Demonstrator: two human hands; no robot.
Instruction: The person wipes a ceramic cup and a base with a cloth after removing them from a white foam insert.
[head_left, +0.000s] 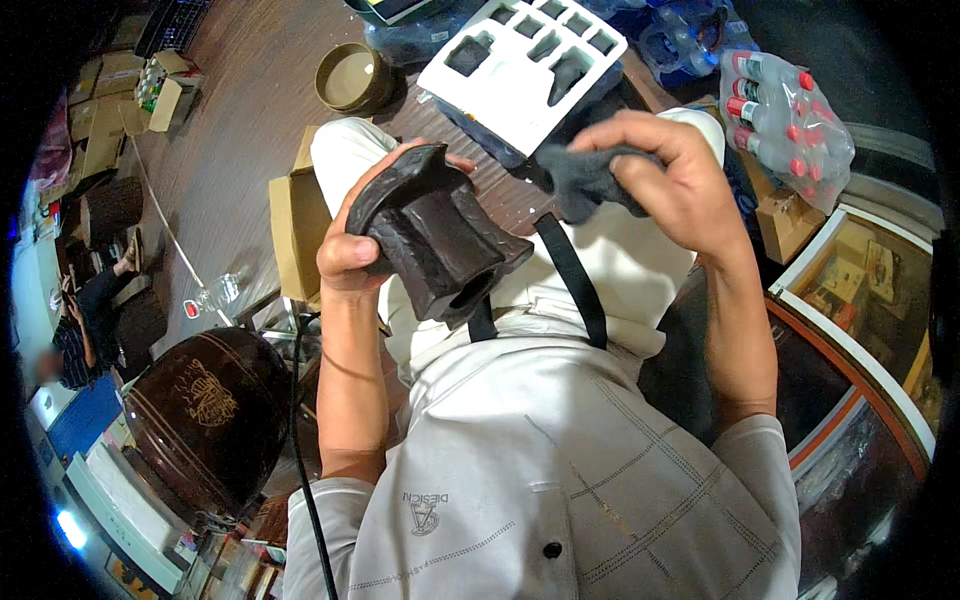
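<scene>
My left hand (352, 247) grips a dark brown, hollow moulded object (442, 232) with a flared rim and ridged sides, held tilted above my lap. Its material cannot be told for sure. In my right hand (667, 172) is a bunched dark grey cloth (596, 180), pinched between thumb and fingers. The cloth hangs to the right of the brown object, apart from it. Beyond both hands lies a white foam tray (517, 90) with several cut-out recesses, some with dark contents.
A brown bowl (354, 78) stands on the wooden surface. Shrink-wrapped bottles (787, 127) lie at right, above a cardboard box (787, 221) and a glass-topped case (862, 277). An open carton (294, 232) is near my left knee. A black cable (301, 442) runs down beside my left arm. Another person (94, 322) sits far left.
</scene>
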